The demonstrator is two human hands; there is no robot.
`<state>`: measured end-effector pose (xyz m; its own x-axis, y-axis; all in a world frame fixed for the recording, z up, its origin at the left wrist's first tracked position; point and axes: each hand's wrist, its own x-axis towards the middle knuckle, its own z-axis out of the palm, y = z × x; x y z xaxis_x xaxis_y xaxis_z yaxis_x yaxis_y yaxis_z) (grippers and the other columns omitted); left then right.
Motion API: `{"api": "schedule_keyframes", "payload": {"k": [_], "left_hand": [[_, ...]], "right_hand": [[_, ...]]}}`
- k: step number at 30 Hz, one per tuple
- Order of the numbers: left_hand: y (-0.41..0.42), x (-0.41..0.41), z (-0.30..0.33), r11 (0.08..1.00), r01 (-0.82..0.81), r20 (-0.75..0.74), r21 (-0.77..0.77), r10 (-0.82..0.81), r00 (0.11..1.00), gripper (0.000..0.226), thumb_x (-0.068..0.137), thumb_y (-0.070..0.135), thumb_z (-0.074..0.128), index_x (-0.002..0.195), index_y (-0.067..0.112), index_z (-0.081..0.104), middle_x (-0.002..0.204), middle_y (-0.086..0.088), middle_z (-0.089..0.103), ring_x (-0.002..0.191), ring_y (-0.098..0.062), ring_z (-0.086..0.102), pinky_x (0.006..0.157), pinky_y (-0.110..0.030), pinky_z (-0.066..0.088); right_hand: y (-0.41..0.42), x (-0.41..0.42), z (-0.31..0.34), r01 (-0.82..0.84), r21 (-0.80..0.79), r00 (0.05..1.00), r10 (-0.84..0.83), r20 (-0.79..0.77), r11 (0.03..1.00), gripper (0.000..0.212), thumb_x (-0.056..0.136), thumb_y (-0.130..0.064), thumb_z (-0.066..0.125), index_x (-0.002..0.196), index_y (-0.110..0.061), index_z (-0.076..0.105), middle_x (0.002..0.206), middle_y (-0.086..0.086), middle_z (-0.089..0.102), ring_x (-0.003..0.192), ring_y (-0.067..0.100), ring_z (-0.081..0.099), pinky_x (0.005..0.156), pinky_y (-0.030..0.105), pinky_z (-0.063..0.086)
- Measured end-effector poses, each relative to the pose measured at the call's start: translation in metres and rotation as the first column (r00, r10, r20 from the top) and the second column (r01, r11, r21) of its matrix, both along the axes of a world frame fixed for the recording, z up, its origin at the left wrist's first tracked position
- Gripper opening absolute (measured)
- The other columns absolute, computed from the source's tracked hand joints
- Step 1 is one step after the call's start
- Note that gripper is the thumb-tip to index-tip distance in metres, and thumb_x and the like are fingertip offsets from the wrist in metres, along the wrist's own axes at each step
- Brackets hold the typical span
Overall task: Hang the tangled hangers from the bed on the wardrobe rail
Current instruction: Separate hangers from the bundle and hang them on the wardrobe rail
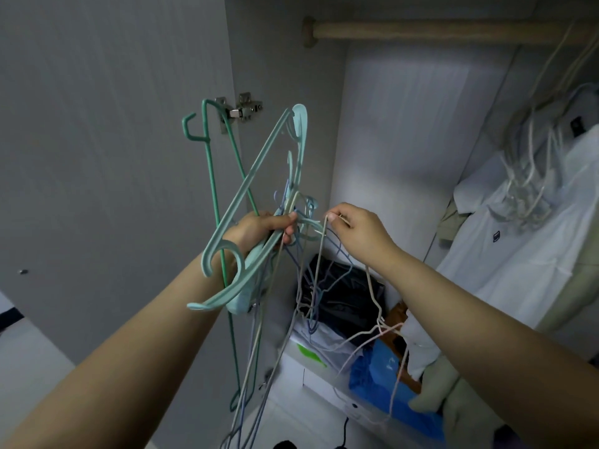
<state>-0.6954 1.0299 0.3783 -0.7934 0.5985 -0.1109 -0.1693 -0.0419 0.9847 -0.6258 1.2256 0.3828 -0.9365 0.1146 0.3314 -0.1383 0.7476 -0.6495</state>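
Note:
My left hand (pixel 264 230) grips a tangled bunch of hangers (pixel 259 196) in front of the open wardrobe: a thick pale-teal plastic one, a thin dark-green wire one (pixel 210 176) and several thin blue and white wire ones hanging down. My right hand (pixel 358 230) pinches the hook of a white wire hanger (pixel 372 286) just right of the bunch; its body trails down below my forearm. The wooden wardrobe rail (pixel 421 30) runs across the top right, well above both hands.
Several white hangers (pixel 531 176) and a white polo shirt (pixel 518 254) hang from the rail's right end. Below lie a black bag (pixel 343 286), white boxes (pixel 324 380) and blue fabric (pixel 385 377). The open door (pixel 113 157) with its hinge (pixel 243 110) stands on the left.

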Motion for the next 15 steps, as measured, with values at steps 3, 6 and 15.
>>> {"api": "schedule_keyframes", "payload": {"k": [3,6,15], "left_hand": [[0.004,0.003,0.003,0.999,0.019,0.007,0.033,-0.019,1.000,0.045,0.097,0.012,0.052,0.054,0.015,0.066,0.056,-0.001,0.052,0.047,-0.011,0.051,0.047,-0.018,0.046],[0.008,0.007,0.006,0.999,-0.037,-0.017,-0.008,0.037,0.999,0.026,0.089,0.017,0.063,0.065,0.010,0.068,0.057,-0.001,0.060,0.046,-0.010,0.054,0.046,-0.019,0.047],[0.026,0.011,-0.002,0.972,-0.236,-0.169,-0.009,0.231,0.958,0.008,0.092,0.005,0.060,0.088,0.005,0.067,0.062,0.002,0.071,0.051,-0.005,0.064,0.047,-0.015,0.048]], "right_hand": [[0.001,0.001,0.001,0.007,-0.024,1.000,-0.007,0.008,1.000,0.021,0.099,-0.026,0.046,0.098,-0.021,0.066,0.078,-0.017,0.057,0.072,-0.001,0.051,0.062,0.016,0.037],[-0.001,0.001,0.003,0.017,-0.045,1.000,-0.016,0.022,0.999,0.023,0.098,-0.025,0.046,0.101,-0.014,0.066,0.085,-0.009,0.061,0.076,0.005,0.054,0.066,0.021,0.039],[-0.028,0.006,0.031,-0.074,-0.638,0.921,0.298,0.251,0.766,0.028,0.092,0.008,0.047,0.115,-0.006,0.055,0.097,0.009,0.065,0.087,0.017,0.060,0.079,0.027,0.051]]}}
